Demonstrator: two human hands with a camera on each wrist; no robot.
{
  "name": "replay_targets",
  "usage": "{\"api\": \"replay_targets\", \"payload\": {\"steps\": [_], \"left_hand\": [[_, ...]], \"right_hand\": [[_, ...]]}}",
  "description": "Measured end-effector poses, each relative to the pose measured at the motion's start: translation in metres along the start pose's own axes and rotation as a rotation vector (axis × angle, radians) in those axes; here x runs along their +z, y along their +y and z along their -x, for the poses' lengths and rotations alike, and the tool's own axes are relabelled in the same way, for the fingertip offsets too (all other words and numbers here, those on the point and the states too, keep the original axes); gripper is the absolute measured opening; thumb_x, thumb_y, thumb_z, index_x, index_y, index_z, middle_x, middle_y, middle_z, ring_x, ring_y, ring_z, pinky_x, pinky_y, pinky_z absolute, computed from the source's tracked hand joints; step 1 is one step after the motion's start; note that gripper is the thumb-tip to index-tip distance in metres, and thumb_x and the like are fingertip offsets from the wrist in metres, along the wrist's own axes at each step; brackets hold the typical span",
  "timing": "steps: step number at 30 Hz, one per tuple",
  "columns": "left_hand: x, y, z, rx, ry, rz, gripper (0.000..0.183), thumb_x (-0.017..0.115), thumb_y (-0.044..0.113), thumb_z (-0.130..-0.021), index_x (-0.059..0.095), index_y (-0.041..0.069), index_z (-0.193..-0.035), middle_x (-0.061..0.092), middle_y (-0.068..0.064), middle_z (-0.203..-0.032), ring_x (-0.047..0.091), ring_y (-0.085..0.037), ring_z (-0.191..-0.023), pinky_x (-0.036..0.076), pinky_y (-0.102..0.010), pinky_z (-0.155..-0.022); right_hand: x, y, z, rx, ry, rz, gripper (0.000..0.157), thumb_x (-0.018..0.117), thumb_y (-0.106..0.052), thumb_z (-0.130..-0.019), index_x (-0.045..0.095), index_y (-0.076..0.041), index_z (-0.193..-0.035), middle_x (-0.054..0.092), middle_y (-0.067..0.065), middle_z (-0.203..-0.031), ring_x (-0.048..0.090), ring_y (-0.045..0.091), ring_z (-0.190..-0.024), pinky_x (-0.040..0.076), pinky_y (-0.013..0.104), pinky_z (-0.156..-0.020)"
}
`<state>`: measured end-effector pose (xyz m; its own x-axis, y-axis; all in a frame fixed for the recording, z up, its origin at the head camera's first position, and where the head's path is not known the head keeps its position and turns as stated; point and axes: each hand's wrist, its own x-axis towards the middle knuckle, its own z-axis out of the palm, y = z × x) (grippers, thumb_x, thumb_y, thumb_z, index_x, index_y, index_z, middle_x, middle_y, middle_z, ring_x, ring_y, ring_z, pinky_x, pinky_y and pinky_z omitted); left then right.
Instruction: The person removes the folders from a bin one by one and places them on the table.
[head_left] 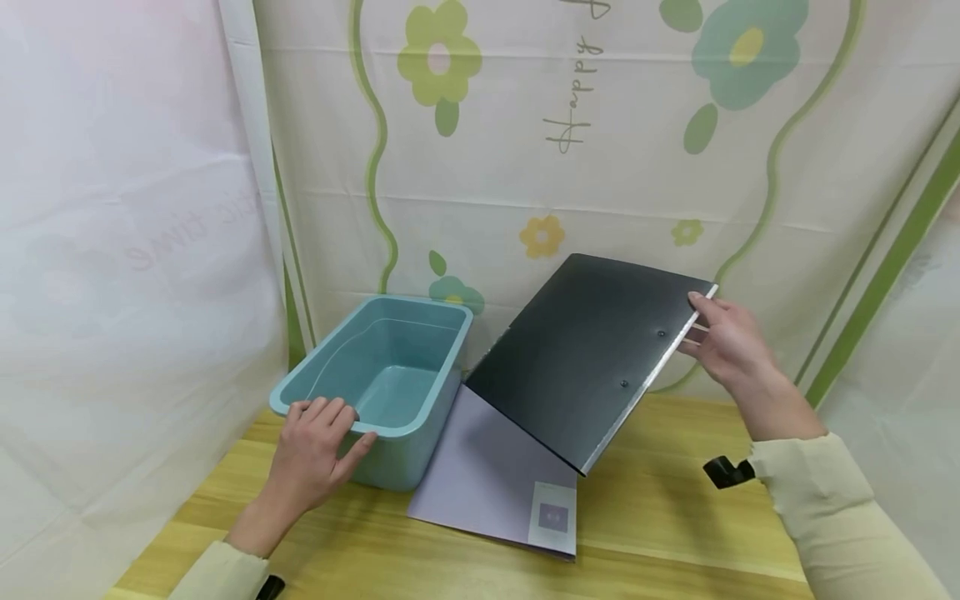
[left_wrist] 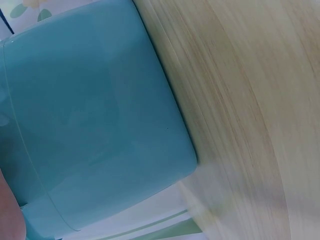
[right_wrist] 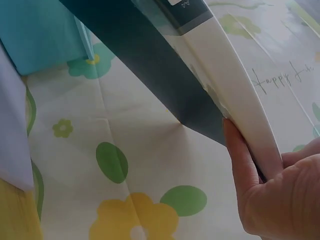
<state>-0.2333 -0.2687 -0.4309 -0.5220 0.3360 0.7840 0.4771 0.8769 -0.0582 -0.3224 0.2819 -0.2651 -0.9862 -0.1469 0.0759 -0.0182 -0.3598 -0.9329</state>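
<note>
My right hand (head_left: 738, 342) pinches a black A4 file folder (head_left: 585, 358) by its pale spine edge, thumb on the upper face. The folder is tilted, its far side lifted above a lilac folder (head_left: 480, 475). In the right wrist view, the white spine (right_wrist: 240, 90) with a dark label runs up from the fingers. My left hand (head_left: 315, 454) grips the near rim of a blue-green plastic tub (head_left: 401, 462), fingers hooked over into it. The tub's outer wall (left_wrist: 100, 110) fills much of the left wrist view.
The lilac folder lies flat on the wooden table (head_left: 660, 517) beside the tub, with a pale label near its front corner. A flower-printed cloth (head_left: 480, 167) hangs behind the table, and pale cloth walls stand at both sides.
</note>
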Motion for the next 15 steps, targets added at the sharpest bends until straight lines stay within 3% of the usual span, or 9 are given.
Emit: {"api": "replay_targets", "payload": {"steps": [15], "left_hand": [[-0.002, 0.001, 0.000, -0.001, -0.013, -0.010, 0.056, 0.034, 0.062, -0.105, 0.048, 0.013, -0.081, 0.044, 0.002, -0.078, 0.046, -0.023, -0.075, 0.038, -0.047, -0.078]], "right_hand": [[-0.022, 0.000, 0.004, 0.072, 0.009, 0.117, 0.035, 0.055, -0.031, -0.106, 0.047, -0.003, -0.127, 0.059, 0.004, -0.112, 0.068, 0.017, -0.099, 0.057, 0.035, -0.086]]}}
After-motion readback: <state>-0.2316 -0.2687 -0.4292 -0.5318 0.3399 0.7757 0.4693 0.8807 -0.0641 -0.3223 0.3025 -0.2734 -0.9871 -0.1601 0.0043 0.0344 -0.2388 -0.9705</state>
